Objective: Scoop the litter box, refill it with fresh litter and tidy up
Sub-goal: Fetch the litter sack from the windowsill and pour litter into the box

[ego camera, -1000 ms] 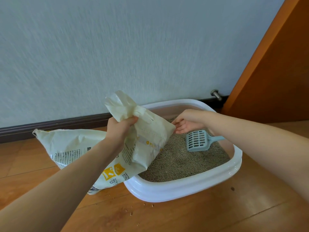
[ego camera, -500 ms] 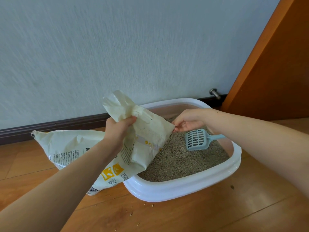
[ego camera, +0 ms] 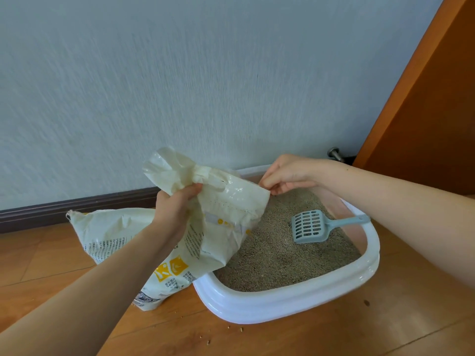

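Gripping litter bag (ego camera: pixel 221 227) neck, left hand (ego camera: pixel 174 209), right hand (ego camera: pixel 288 176) pinching corner

pale wall (ego camera: pixel 180 73), wooden floor (ego camera: pixel 334 337), orange door (ego camera: pixel 431 104)

Both hands, left hand (ego camera: pixel 177 211) and right hand (ego camera: pixel 288 174), grip the litter bag (ego camera: pixel 226 214) over the litter box (ego camera: pixel 282 301), where a scoop (ego camera: pixel 311 227) lies on the litter.

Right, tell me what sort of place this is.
Most likely a room corner in a home, at floor level. A wooden floor meets a dark skirting board under a pale textured wall, and a cat's litter box with a blue scoop sits beside an orange-brown door.
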